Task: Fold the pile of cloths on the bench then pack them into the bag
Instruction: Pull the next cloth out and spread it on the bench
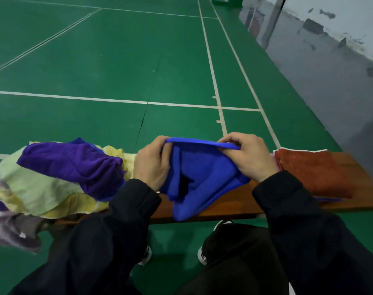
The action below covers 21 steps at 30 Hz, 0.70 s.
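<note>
I'm pinching the blue cloth [199, 177] by its top edge, left hand [152, 165] and right hand [248, 157] level; it's hanging lengthwise toward the counter [230, 204].

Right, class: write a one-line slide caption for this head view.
Both hands, left hand and right hand, pinch a blue cloth above the wooden bench.

Blue cloth [200, 177]: soft, matt, finely napped fabric with a stitched hem. Pile of cloths [60, 177]: thin, crumpled woven fabrics in purple, pale yellow-green and grey, matt. Rust-red cloth [311, 173]: coarse, speckled terry-like texture, white edging. Bench [226, 205]: reddish-brown wood, smooth, slight sheen. Floor [117, 60]: green matt sports surface, painted white lines. Sleeves [309, 220]: black, smooth matt fabric.
</note>
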{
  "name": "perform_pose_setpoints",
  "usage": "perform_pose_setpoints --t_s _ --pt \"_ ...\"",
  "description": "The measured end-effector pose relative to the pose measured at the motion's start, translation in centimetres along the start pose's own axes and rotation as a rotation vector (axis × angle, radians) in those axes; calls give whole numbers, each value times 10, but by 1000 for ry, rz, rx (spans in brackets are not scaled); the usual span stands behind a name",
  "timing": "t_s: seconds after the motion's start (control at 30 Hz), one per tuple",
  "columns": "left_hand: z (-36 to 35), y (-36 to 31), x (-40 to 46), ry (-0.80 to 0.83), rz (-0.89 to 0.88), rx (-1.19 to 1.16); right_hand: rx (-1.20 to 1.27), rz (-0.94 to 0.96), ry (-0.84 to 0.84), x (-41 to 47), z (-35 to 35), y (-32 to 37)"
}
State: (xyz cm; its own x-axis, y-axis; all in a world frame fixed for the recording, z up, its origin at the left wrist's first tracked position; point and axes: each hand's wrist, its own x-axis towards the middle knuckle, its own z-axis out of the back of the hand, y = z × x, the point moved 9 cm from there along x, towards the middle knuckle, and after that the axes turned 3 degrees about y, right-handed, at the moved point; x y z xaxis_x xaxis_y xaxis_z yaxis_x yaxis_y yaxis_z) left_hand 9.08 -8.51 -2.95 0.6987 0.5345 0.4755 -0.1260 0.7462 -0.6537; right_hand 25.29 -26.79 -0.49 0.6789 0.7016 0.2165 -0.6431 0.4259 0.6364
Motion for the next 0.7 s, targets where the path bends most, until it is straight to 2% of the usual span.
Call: perform_pose_setpoints --t_s 0.07,0.13,0.27,0.33,0.47,0.5,0.57,0.7 --pt "10 4 8 -3 -38 86 -191 27 -81 1 11 -14" --pt "14 4 18 26 -96 191 -247 -37 -172 4 24 -33" --pt "15 3 47 140 -262 468 -213 -115 -380 11 57 -53" --pt "21 9 61 146 -269 493 -167 -112 -445 13 72 -55" --pt "55 -7 55 -145 -326 433 9 -63 -512 -3 85 -63" --pt "59 -12 44 -191 -374 418 71 -81 -525 -12 86 -73" --pt "52 -14 19 -154 -450 382 159 -148 -506 -31 80 -97" --pt "6 6 -45 121 -553 360 172 -277 -270 -70 35 -138"
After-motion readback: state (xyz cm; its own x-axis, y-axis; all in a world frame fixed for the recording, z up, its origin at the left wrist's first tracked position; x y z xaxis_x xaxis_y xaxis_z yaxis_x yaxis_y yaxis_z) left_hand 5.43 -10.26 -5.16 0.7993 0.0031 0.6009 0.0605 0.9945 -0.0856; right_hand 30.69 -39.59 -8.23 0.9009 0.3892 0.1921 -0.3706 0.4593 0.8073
